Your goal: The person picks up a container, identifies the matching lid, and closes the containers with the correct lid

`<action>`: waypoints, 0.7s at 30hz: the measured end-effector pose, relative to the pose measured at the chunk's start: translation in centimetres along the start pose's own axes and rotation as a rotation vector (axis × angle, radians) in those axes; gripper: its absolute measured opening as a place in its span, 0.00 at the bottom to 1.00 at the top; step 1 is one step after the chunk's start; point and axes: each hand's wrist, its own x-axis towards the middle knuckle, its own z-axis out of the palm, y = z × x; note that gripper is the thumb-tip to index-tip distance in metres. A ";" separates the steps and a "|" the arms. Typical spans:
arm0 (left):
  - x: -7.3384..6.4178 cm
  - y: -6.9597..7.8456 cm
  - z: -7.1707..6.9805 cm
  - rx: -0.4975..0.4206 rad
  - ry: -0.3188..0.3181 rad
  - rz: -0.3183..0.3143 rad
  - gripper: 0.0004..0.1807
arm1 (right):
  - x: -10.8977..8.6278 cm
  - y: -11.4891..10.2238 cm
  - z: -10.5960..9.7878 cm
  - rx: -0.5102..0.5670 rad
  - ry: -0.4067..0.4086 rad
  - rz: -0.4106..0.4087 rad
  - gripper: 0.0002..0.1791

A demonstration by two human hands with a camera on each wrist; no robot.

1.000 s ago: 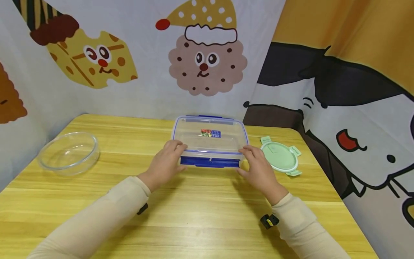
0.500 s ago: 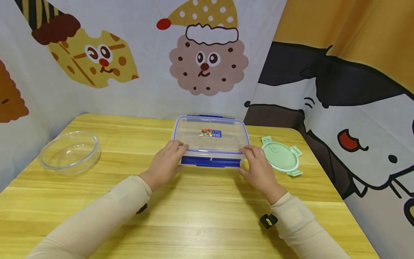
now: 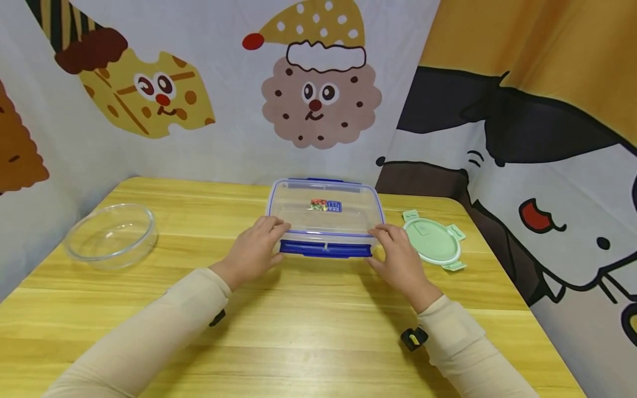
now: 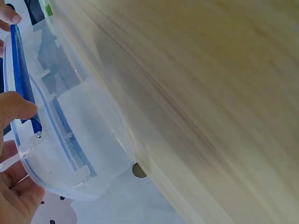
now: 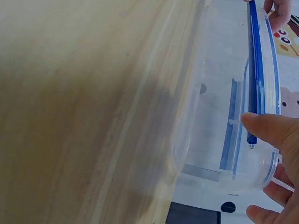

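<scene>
A clear rectangular food container (image 3: 298,218) with a blue-edged transparent lid sits near the table's far edge, a small printed label on its top. My left hand (image 3: 251,249) grips its front left corner, fingers on the lid's edge and thumb low by the blue front latch (image 3: 325,249). At the opposite front corner my right hand (image 3: 400,265) holds on the same way. In the left wrist view, the left thumb presses one end of the blue latch (image 4: 21,70). The right wrist view has the right thumb on the other end of that latch (image 5: 254,70).
To the left stands a round clear glass bowl (image 3: 111,243). A round pale green lid (image 3: 432,240) with side tabs lies just right of the container. Behind the wooden table (image 3: 318,331) hangs a printed cloth (image 3: 224,149).
Both hands keep their places at the container's front corners. The left thumb tip, tucked from sight half a second ago, shows again beside the latch. The head view shifts slightly.
</scene>
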 end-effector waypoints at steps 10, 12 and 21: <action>0.1 0.0 -0.2 -0.064 0.051 -0.020 0.22 | 0.2 -0.2 0.0 0.028 0.009 0.033 0.24; 0.0 0.0 -0.1 -0.065 0.061 -0.017 0.21 | 0.3 -0.3 0.0 0.030 0.012 0.042 0.22; 0.3 0.0 0.1 -0.062 0.123 -0.002 0.17 | 0.7 -0.5 0.0 0.011 0.033 0.062 0.20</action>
